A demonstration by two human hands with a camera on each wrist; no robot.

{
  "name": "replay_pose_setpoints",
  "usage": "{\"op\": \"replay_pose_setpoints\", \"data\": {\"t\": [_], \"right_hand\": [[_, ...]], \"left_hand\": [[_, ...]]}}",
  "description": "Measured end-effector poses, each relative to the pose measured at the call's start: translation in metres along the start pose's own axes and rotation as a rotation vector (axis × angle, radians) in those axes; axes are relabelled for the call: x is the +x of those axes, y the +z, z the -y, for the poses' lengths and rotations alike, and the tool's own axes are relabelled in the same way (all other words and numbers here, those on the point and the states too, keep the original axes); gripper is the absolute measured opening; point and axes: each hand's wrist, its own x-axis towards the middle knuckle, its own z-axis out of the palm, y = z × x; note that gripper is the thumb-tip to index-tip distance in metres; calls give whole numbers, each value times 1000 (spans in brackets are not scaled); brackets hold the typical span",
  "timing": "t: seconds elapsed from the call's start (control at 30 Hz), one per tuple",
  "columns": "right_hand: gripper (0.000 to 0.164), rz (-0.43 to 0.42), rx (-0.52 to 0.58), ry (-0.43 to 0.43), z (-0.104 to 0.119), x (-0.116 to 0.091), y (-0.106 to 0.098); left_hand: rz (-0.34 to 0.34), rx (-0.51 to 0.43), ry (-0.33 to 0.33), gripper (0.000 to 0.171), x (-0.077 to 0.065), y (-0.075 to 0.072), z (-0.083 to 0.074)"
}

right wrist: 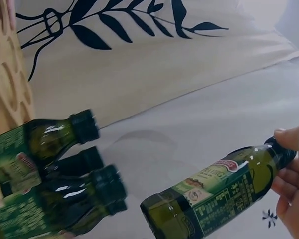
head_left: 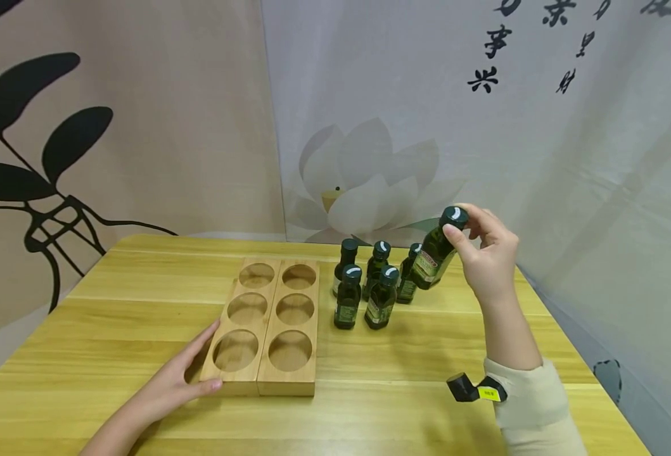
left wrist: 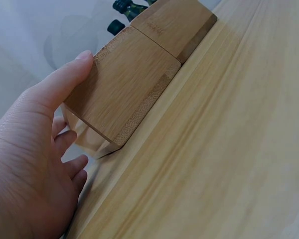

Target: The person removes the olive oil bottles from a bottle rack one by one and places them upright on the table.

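My right hand (head_left: 489, 253) holds a small dark green glass oil bottle (head_left: 429, 261) by its cap and neck, tilted, above the table. In the right wrist view the label of this bottle (right wrist: 214, 191) shows. Several similar standing bottles (head_left: 379, 307) are grouped to its left. Two wooden blocks (head_left: 286, 387) with round recesses lie side by side left of the bottles. My left hand (head_left: 170, 377) is at their near left corner. Its straight thumb touches the front face of the left block (left wrist: 124, 84), while the other fingers lie along its left side.
The yellow wooden table (head_left: 141, 291) carries everything. Behind it hangs a pale cloth (head_left: 198, 126) printed with leaves, a lotus and characters. A black device with a yellow tag (head_left: 478, 389) is on the right wrist.
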Motion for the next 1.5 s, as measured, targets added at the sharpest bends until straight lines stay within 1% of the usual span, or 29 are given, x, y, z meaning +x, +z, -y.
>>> {"op": "replay_pose_setpoints", "data": {"t": [0.07,0.2,0.33,0.67,0.93,1.17,1.5], "right_hand": [[24,1,-12,13,0,-5,-1],[24,1,-53,33,9,-16,-1],[23,-3,-91,57,8,-26,-1],[22,9,-133,106,-13,-49,0],[25,19,-160,206,-26,-67,3],[25,40,-178,248,-34,-77,8],[28,63,-190,320,-44,-88,11]], "left_hand": [[-1,-1,2,95,0,0,0],[0,-6,2,95,1,0,0],[2,-6,-2,95,1,0,1],[10,-11,-13,94,1,0,2],[10,-12,-20,93,1,0,3],[9,-12,-26,94,1,0,2],[8,-15,-10,94,0,0,3]]}}
